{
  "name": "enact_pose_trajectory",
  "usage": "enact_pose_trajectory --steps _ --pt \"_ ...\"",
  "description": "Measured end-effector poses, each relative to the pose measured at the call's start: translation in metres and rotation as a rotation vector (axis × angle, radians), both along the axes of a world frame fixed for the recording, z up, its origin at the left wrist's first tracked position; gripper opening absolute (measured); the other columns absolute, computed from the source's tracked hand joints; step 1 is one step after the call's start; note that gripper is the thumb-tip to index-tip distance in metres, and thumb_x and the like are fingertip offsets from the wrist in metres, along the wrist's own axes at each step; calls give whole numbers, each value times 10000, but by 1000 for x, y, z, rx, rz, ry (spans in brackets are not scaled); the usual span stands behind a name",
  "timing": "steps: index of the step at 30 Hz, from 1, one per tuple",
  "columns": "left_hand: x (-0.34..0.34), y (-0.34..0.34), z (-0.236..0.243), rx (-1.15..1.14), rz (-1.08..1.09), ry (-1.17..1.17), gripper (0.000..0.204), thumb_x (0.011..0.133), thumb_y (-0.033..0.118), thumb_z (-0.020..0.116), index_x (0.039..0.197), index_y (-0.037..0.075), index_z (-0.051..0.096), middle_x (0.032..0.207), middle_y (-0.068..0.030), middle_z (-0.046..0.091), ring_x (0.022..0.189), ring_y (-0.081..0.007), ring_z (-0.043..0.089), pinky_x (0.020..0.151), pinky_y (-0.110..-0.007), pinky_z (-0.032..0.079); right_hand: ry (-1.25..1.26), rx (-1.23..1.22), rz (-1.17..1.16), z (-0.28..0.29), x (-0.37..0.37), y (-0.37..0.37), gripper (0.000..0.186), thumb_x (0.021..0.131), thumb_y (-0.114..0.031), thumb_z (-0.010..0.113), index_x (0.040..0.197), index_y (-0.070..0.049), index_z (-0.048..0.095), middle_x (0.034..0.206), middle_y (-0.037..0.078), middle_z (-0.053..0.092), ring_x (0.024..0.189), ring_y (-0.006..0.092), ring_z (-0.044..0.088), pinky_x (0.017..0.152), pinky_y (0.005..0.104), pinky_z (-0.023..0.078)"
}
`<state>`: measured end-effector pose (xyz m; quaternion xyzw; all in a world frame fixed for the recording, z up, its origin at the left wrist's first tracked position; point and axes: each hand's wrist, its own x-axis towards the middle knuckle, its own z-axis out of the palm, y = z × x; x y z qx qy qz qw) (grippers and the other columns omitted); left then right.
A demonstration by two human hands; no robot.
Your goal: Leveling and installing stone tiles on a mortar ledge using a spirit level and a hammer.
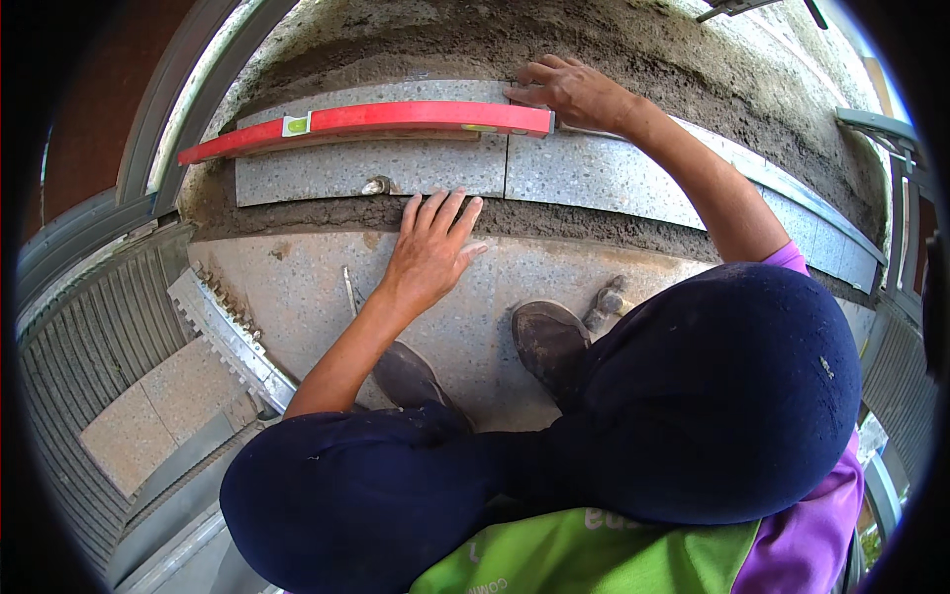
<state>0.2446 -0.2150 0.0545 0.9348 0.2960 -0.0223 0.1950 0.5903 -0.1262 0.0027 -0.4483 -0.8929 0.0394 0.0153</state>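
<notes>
left hand (430, 252) spread at the near edge of a terrazzo tile (297, 176); right hand (579, 96) bent at its far corner, grip unclear; red spirit level (396, 115) across it

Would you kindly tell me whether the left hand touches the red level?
Apart: the head view shows speckled tile between left hand and red level.

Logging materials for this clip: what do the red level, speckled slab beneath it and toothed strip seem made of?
Red level: likely painted metal, maybe plastic; smooth, even red.
Speckled slab: terrazzo or similar stone, fairly matte; grey with scattered flecks.
Toothed strip: probably bare metal; silvery sheen.
</notes>
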Motion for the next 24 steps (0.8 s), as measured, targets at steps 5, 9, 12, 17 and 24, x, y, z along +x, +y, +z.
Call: enact_pose_trajectory --steps 5,9,12,17,24 --pt "-4 2 2 12 1 7 641 958 343 687 1496 60 485 1501 -187 474 1412 -363 408 1188 -546 287 18 20 16 -1 -6 1 590 932 5 538 1449 -274 595 1348 37 586 1213 226 572 1095 382 498" --pt "-5 4 4 16 11 -18 638 954 340 691 1491 58 492 1490 -189 481 1405 -362 415 1185 -542 291 58 -32 -5 1 -5 -1 607 881 94 546 1406 -198 632 1355 82 607 1244 262 576 1103 375 502" --pt "-9 4 8 20 28 -30 639 949 329 697 1489 55 493 1484 -188 486 1401 -363 419 1184 -539 295 174 27 57 -13 5 6 536 928 62 530 1398 -174 633 1313 108 637 1202 277 610 1045 377 552" --pt "-36 1 26 35 120 -75 619 932 283 720 1465 42 516 1466 -180 508 1375 -364 448 1161 -518 332 369 -12 -193 26 -5 24 351 1052 -111 502 1377 -121 636 1296 148 668 1127 307 678 931 374 616" --pt "-82 -1 33 16 355 -139 526 923 159 722 1401 2 571 1402 -204 570 1293 -395 524 1097 -468 408 540 -225 -418 99 -33 20 387 1049 -375 570 1283 -98 705 1302 160 679 1163 268 676 943 392 591"
